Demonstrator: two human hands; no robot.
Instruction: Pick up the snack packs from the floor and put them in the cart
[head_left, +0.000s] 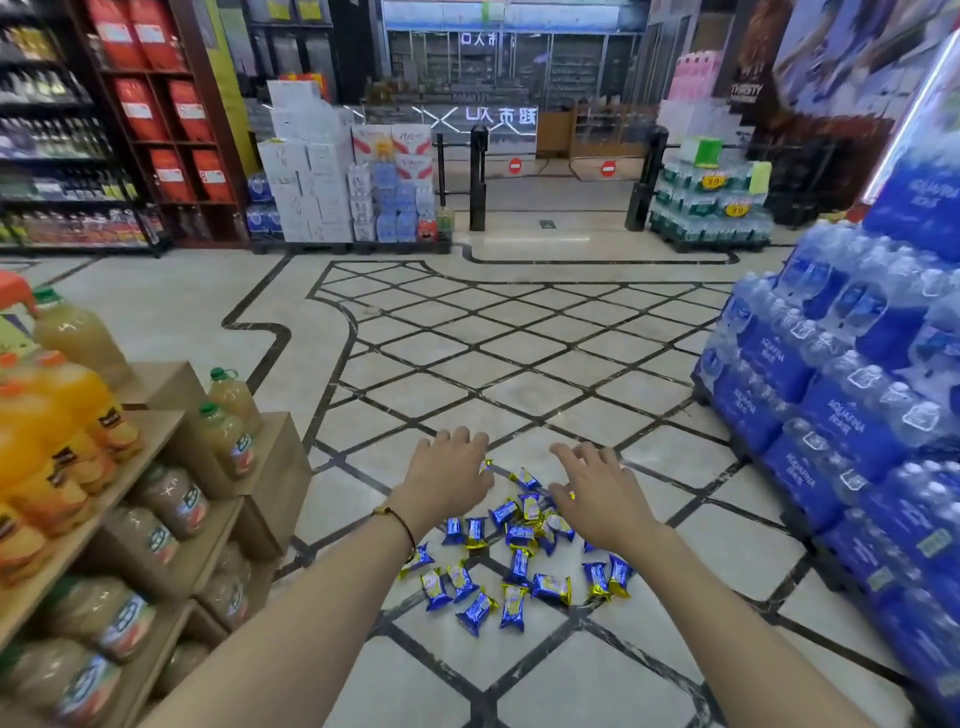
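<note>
Both hands reach out, palms down, above the snack packs (511, 551) scattered on the floor (545, 670). Left hand (448, 474) and right hand (597, 491) have fingers spread apart, holding nothing.

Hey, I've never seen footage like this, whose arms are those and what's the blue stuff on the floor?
No machine here: a person wears a wide-angle camera on the head, so the picture looks forward and down along their bare arms in a shop. The left hand and right hand reach out, fingers spread, holding nothing. Beneath them blue and gold snack packs lie scattered on the tiled floor. Juice bottles stand at the left, stacked water packs at the right. No cart is in view.
</note>
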